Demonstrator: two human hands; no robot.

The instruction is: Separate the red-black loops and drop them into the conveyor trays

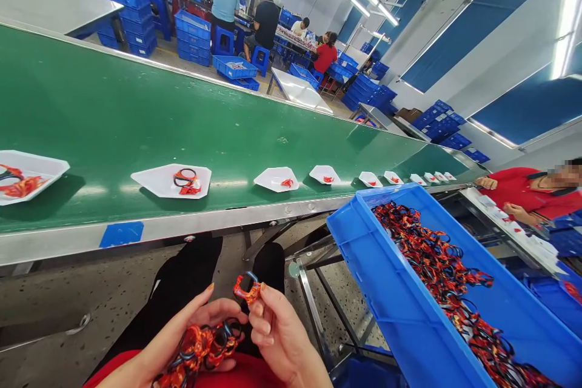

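**A:** What do the hands have hold of?

**B:** The left hand (179, 332) is half curled, cradling a bundle of orange, black and blue cords (195, 351) against its palm. The right hand (282, 339) is nearly closed, with its thumb and fingers pinching a small orange loop (248, 290).

**A:** How does that bundle lie?

**B:** It slants across the left palm, its long axis rising from lower left toward upper right, so the upper end lies toward the right hand. The loop sits just above that end. I can't tell whether a strand joins them.

**A:** Which hand is nearer the big container?

**B:** The right. A blue plastic crate (359, 236) lies off to that side, tilted in view, its long axis running from upper left to lower right. It's heaped with tangled orange and black cords (436, 260), well apart from both hands.

**A:** What's straight ahead?

**B:** A green conveyor belt (113, 121) with a steel edge (150, 224), carrying a line of white trays. The nearest full view is a tray (150, 179) holding black and orange loops (186, 182). Past the crate, a person in a red shirt (531, 194) sits at the far right.
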